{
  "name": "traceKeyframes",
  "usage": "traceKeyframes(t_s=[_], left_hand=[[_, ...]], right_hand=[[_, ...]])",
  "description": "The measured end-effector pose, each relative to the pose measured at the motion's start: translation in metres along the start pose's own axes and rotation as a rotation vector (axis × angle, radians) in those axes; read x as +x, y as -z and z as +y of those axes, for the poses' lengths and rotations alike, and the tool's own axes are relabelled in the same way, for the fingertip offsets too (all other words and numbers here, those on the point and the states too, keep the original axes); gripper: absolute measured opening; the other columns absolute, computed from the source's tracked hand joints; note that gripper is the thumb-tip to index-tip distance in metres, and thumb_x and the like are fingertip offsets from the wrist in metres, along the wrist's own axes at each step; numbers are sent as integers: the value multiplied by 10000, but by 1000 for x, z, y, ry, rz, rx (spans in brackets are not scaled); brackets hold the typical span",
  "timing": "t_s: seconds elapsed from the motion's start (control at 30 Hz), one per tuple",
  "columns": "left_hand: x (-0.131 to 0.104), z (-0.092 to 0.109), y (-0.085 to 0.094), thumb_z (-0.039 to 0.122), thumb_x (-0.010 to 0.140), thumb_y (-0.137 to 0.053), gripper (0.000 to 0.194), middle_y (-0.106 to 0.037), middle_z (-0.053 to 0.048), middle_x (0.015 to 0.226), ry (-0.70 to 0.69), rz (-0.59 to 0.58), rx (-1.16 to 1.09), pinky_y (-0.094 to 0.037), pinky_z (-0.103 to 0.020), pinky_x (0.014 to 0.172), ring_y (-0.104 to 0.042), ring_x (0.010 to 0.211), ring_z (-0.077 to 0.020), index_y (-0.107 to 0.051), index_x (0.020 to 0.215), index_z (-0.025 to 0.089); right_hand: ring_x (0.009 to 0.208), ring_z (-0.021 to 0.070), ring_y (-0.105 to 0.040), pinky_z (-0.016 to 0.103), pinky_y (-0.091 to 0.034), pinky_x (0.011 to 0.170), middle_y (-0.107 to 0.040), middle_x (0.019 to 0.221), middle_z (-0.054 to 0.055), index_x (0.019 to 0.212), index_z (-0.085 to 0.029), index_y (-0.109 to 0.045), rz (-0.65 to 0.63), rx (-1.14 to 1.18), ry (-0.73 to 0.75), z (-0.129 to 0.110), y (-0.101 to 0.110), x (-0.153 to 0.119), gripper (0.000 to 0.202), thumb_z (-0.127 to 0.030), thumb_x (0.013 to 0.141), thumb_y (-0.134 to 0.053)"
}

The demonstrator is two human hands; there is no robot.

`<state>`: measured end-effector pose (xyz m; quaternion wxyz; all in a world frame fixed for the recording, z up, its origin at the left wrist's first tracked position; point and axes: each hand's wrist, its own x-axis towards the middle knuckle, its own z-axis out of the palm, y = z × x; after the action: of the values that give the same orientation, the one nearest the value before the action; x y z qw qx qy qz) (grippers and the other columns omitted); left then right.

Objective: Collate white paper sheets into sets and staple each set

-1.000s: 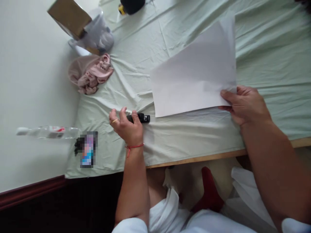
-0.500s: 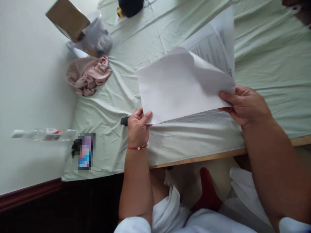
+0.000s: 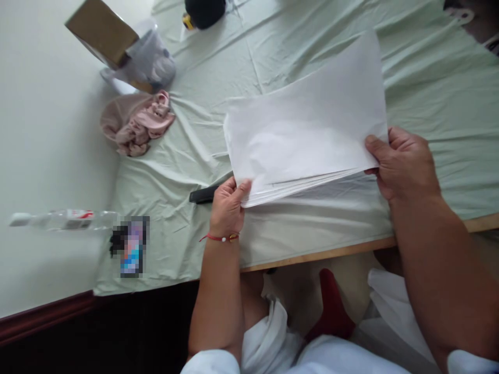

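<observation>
A stack of white paper sheets (image 3: 307, 124) is held above the green cloth, its near edges slightly fanned. My left hand (image 3: 230, 202), with a red string bracelet at the wrist, pinches the near left corner, thumb on top. At the right end, my right hand (image 3: 405, 161) grips the sheets with its thumb on the upper face and its fingers underneath. The top sheet is blank, and its far right corner rises. Partly behind my left hand, a black object (image 3: 203, 195) lies on the cloth.
Along the left side are a clear bottle (image 3: 76, 219), a phone with a blurred picture (image 3: 134, 248), a pink cloth (image 3: 142, 124), a plastic bag (image 3: 156, 65) and a cardboard box (image 3: 102, 32). A black cap (image 3: 206, 11) and yellow item (image 3: 187, 22) lie at the far edge.
The curled sheet has unfolded flat, covering the printed page that showed behind it. The stack's near edges now show fanned. My right hand has shifted slightly up and right.
</observation>
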<state>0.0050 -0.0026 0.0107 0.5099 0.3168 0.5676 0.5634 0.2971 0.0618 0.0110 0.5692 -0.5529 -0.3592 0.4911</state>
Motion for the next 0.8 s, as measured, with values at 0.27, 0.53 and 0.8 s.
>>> traceKeyframes(t_s=[0.27, 0.53, 0.8], left_hand=[[-2, 4, -3, 415, 572, -1015, 447, -617, 41, 673, -8, 9, -33, -402, -142, 423, -541, 530, -57, -685, 758, 177], [-2, 3, -6, 493, 696, -945, 490, -467, 69, 551, 44, 102, 50, -245, -137, 319, -394, 403, -26, -575, 648, 177], [0, 3, -4, 411, 600, -989, 489, -503, 75, 586, 65, 124, 55, -261, -124, 322, -450, 409, -19, -563, 647, 176]], right_hand=[[506, 75, -428, 222, -289, 395, -591, 723, -15, 787, -184, -658, 71, 36, 33, -2, -1, 2, 72, -114, 791, -676], [493, 74, -385, 224, -258, 391, -514, 664, -24, 699, -199, -596, 87, 25, 71, -3, -2, 2, 148, -107, 800, -655], [497, 76, -397, 221, -268, 394, -536, 689, -17, 733, -200, -604, 73, 33, 81, -2, 0, 3, 141, -99, 819, -652]])
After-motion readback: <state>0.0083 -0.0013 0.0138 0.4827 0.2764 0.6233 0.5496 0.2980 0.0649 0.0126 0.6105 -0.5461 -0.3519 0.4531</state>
